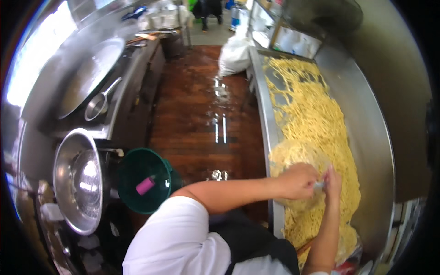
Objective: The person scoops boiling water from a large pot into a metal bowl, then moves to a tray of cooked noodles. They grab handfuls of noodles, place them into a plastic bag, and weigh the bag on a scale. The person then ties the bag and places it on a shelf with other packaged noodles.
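A clear plastic bag of yellow noodles (295,154) rests on the loose noodles (316,113) spread along a long stainless-steel trough. My left hand (299,181) is closed on the gathered neck of the bag. Close by on its right, my right hand (332,180) pinches the same twisted plastic between its fingers. My left forearm crosses over the trough's near edge. Another clear bag of noodles (347,240) lies at the lower right, beside my right forearm. Part of a wooden stick (305,246) shows among the noodles.
To the left are a large wok (92,75) giving off steam, a metal saucepan (95,106), a steel basin (77,182) and a green bucket (142,180) holding a pink object. A white sack (234,56) stands on the wet floor. A person (206,12) is far ahead.
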A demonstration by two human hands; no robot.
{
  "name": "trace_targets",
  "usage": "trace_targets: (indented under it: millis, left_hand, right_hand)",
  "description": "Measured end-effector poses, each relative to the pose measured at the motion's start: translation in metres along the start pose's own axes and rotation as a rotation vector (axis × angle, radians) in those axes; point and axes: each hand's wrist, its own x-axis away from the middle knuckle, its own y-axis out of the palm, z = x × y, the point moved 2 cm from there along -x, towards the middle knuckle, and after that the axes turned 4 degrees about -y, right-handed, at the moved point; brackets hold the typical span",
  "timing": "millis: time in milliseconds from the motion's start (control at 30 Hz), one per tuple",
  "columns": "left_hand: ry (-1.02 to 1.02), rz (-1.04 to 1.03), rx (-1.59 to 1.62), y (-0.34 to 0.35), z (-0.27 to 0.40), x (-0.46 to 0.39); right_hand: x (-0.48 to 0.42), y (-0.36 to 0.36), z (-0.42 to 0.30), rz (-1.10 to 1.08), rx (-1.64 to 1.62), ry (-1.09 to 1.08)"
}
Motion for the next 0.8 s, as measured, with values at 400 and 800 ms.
trace_targets:
  millis: [400,800]
  left_hand:
    - [-0.606,-0.280,0.478,-0.052,-0.051,0.058]
    - [-0.430,-0.119,0.789,0.048,-0.051,-0.070]
  right_hand:
    - [-0.038,-0.025,0.037,0.268,0.634,0.151]
    - [0.124,0.008,0.008,-0.005,0.235,-0.097]
